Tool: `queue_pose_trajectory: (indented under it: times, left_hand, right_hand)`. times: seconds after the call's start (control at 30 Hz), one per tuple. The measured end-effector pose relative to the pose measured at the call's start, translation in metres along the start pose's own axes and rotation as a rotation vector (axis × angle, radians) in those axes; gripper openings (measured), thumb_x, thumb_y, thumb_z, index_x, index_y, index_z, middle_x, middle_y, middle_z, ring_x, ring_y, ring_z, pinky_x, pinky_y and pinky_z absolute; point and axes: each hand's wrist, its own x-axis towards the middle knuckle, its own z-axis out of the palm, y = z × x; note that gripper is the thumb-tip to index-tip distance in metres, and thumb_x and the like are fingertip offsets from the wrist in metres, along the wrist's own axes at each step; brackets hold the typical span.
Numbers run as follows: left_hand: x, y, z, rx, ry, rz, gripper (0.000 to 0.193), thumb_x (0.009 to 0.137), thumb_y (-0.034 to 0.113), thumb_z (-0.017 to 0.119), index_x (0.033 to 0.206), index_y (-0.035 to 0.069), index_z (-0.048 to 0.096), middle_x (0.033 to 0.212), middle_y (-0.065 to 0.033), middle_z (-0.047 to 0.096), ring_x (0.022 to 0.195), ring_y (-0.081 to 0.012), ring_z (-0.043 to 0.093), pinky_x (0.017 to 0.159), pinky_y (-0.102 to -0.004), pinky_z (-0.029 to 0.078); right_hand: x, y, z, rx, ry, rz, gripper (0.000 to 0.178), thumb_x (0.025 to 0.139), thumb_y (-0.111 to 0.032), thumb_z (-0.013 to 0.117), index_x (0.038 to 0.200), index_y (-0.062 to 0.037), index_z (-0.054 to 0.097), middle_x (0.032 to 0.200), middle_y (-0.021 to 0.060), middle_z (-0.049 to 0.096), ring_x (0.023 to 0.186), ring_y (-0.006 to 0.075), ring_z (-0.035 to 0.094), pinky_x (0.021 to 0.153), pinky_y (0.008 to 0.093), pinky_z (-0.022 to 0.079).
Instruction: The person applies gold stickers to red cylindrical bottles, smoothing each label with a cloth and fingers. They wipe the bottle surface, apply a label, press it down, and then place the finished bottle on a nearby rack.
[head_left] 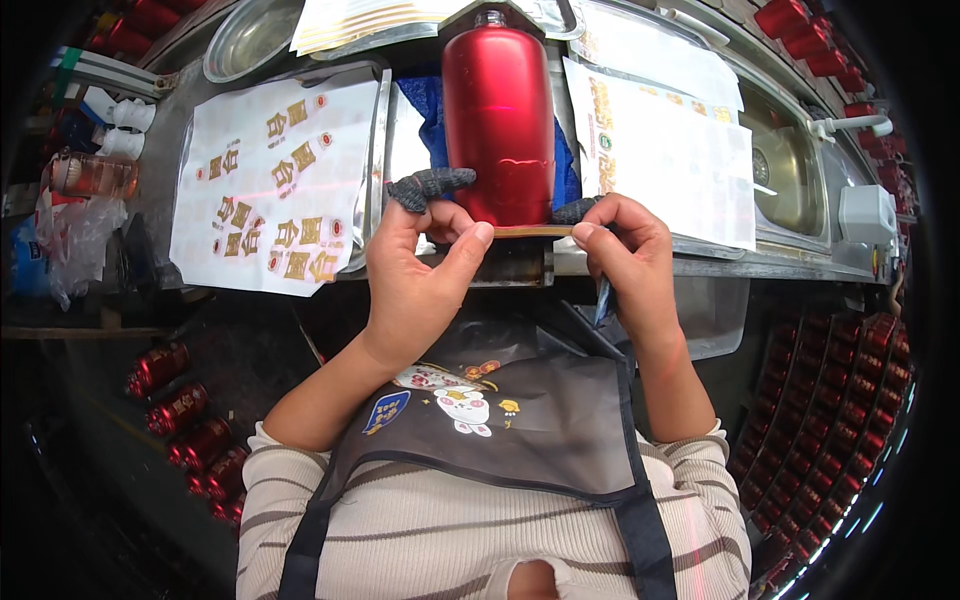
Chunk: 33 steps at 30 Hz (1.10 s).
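The bottle (pixel 500 110) has a smooth, metallic gloss. The sheet (pixel 195 225) looks like paper, the finger covers (pixel 445 182) rough, matt knit, the sweater (pixel 430 530) ribbed knit. The apron (pixel 560 410) is smooth; the basin (pixel 225 45) is shiny metal, the bag (pixel 75 240) crinkled clear plastic.

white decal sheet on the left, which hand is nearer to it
Left. The left hand is just right of the white decal sheet, at the left end of the thin gold-brown strip; the right hand is farther away, at the strip's right end.
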Motion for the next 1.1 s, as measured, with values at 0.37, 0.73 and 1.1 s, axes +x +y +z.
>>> queue_pose_trajectory:
  times: [0.37,0.73,1.1]
  left_hand:
    - [-0.003,0.003,0.001,0.088,-0.035,0.007,0.038,0.089,0.001,0.07,0.124,0.0,0.055,0.091,0.0009,0.058,0.084,-0.0069,0.052,0.079,-0.0223,0.043]
    - [-0.003,0.004,-0.001,0.129,-0.036,0.026,0.034,0.091,0.004,0.069,0.122,0.0,0.056,0.091,0.0009,0.057,0.083,-0.0072,0.051,0.079,-0.0228,0.043]
    - [0.0,-0.012,-0.013,0.087,0.033,-0.018,0.044,0.093,0.006,0.066,0.133,0.001,0.052,0.119,-0.0071,0.062,0.11,-0.0139,0.055,0.094,-0.0288,0.043]
  right_hand:
    - [0.001,0.004,-0.001,-0.022,0.0,0.011,0.01,0.088,-0.006,0.064,0.079,-0.0044,0.06,0.069,-0.0037,0.055,0.057,0.002,0.045,0.052,0.0191,0.034]
    - [0.002,0.01,-0.001,-0.049,0.014,0.016,0.01,0.088,-0.007,0.065,0.081,-0.0045,0.06,0.068,-0.004,0.054,0.054,0.0021,0.045,0.048,0.0188,0.034]
    - [0.0,0.006,0.001,-0.065,0.032,0.03,0.011,0.09,-0.008,0.065,0.081,-0.0045,0.059,0.062,-0.0035,0.051,0.048,0.0028,0.042,0.044,0.0192,0.032]
